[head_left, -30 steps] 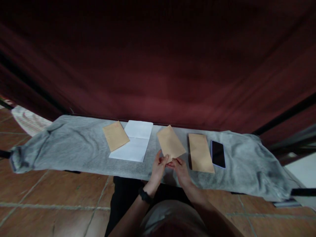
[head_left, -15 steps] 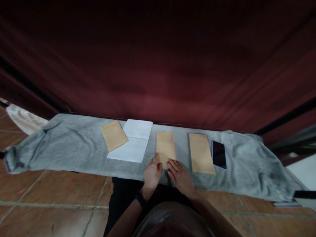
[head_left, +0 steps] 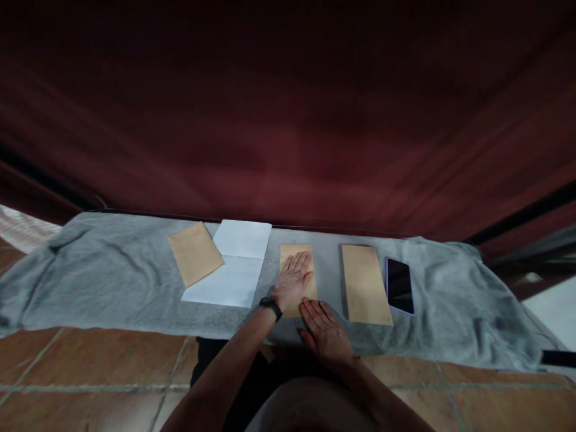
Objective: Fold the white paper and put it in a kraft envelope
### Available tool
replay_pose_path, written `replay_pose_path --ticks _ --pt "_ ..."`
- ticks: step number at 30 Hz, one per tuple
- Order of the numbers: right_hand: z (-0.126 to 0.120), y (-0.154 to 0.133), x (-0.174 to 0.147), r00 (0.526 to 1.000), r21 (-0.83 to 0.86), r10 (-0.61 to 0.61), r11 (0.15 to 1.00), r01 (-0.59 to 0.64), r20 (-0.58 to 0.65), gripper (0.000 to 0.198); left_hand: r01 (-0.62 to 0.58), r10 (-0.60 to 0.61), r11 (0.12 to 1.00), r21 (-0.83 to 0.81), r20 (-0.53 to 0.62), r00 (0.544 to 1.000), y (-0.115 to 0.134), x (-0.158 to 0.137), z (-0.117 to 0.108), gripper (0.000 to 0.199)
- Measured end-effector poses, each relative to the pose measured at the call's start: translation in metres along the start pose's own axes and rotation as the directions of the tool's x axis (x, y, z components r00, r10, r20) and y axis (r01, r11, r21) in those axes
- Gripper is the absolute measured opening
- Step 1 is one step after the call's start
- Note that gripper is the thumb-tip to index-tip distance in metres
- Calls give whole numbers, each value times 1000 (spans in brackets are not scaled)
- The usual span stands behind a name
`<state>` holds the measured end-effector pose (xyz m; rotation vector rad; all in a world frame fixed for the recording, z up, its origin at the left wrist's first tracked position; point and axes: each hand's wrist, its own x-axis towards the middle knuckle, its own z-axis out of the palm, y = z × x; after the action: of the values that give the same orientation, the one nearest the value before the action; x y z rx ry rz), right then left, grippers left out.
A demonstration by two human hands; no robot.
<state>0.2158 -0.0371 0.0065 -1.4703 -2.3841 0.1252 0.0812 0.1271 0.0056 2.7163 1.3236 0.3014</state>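
Paper under a flat palm, middle of the bench

Brown paper packet (head_left: pixel 291 249), centre of the grey blanket (head_left: pixel 135 270), lies flat with its short edge toward the person. The left hand (head_left: pixel 292 282), wearing a dark watch (head_left: pixel 270 307) at the wrist, rests palm down across it, fingers stretched out and slightly fanned, thumb out to the right. The right hand (head_left: pixel 327 335) has its fingertips at the packet's near right corner, fingers fairly straight and only a little apart, thumb set away from them. Neither hand is seen to pinch anything

To the left, a second brown piece (head_left: pixel 196 254) overlaps a creased white sheet (head_left: pixel 245 264); to the right, a longer brown piece (head_left: pixel 366 285) lies just beside a phone (head_left: pixel 399 285)

I would expect the packet to be light and fairly stiff, quick to take a crease and easy to dent or tear at the corners. It may slide on the soft cloth, and the nap gives little backing, so a broad palm should steady it best. For lifting, pinch one long edge near its middle, or both near corners together; how many layers it has, I cannot tell
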Motion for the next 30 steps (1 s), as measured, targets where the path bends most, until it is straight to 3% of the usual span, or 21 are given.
replay_pose_path --ticks 5,9,16,23,30 --pt "-2 -3 2 1000 32 15 999 -15 -7 60 -61 62 998 -15 22 998 -12 32 3 58" --pt "-3 -3 1 999 92 14 996 -10 -39 54 -69 70 997 -14 17 997 -13 35 4 56" --pt "-3 7 -5 994 281 15 960 16 -107 39 -159 160 987 -40 34 987 -3 5 2 56" --pt "-2 6 -8 975 364 106 931 -28 -198 27 -186 189 979 -79 44 981 12 -27 -2 55" --pt "-2 7 -10 944 431 245 893 -131 -220 29 -231 240 966 -116 76 968 25 -60 -7 54"
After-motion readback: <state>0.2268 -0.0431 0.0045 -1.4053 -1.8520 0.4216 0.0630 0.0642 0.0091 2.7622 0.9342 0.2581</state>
